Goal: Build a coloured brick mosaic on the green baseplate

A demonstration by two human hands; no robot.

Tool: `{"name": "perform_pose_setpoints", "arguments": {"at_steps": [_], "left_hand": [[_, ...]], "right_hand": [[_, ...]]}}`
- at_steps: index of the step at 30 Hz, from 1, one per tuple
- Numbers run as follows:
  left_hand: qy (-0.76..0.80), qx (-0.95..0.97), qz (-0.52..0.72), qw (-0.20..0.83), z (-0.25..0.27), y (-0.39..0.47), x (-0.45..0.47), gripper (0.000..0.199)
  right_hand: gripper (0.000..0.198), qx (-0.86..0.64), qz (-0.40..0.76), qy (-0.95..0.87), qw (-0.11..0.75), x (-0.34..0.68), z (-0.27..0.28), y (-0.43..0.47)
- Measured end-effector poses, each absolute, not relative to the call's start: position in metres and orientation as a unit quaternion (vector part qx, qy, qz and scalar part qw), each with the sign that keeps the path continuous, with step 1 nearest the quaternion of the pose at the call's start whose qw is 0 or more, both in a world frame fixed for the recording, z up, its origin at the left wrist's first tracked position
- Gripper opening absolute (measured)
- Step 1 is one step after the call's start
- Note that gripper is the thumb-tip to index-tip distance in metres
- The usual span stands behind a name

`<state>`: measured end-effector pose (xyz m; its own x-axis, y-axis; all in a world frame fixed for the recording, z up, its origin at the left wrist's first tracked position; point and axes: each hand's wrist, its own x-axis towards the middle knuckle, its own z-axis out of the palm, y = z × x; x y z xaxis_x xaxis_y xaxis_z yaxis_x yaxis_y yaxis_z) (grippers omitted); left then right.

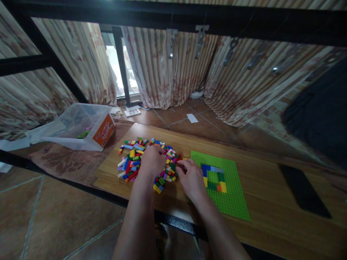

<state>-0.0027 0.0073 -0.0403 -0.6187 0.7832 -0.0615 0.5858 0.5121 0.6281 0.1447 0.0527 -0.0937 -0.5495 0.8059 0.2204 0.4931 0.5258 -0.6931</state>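
The left hand (153, 158) is overhanging the brick pile (135, 163), the half-curled right hand (190, 176) sitting between it and the green baseplate (233, 180), whether either is holding anything I cannot tell.

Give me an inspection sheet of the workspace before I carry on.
Surface: wooden tabletop, bare patches shiny.
Job's things: loose bricks in a mixed-colour spread; green plate to their right, bearing a squarish brick ring, open in the middle.
Clutter: flat black object right of the plate; clear box, orange label, a few green pieces inside, on brown cloth.
Left hand: over the bricks; grip hidden.
Right hand: at their right edge; cannot tell whether it holds one.
Cables: nothing seen.
Surroundings: patterned curtains, tiled floor, white paper on it.
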Motion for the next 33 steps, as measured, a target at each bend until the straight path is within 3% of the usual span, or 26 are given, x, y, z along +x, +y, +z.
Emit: {"name": "perform_pose_setpoints", "arguments": {"at_steps": [4,15,21,27,33], "left_hand": [[0.865,0.425,0.214,0.161,-0.042,0.005,-0.003,0.028],[0.874,0.411,0.189,0.175,-0.047,0.004,-0.008,0.031],[0.872,0.418,0.206,0.148,-0.046,0.004,-0.01,0.03],[0.764,0.493,0.37,0.19,-0.042,0.016,0.008,0.023],[0.669,0.543,0.437,0.257,-0.049,0.031,0.04,0.022]], "right_hand": [[0.017,-0.406,0.259,-0.845,0.234,0.136,-0.093,0.046],[0.023,-0.427,0.277,-0.84,0.186,0.129,-0.092,0.044],[0.027,-0.428,0.297,-0.814,0.255,0.135,-0.085,0.046],[0.025,-0.42,0.521,-0.645,0.369,0.161,-0.077,0.071],[0.025,-0.393,0.684,-0.436,0.434,0.196,-0.066,0.096]]}}
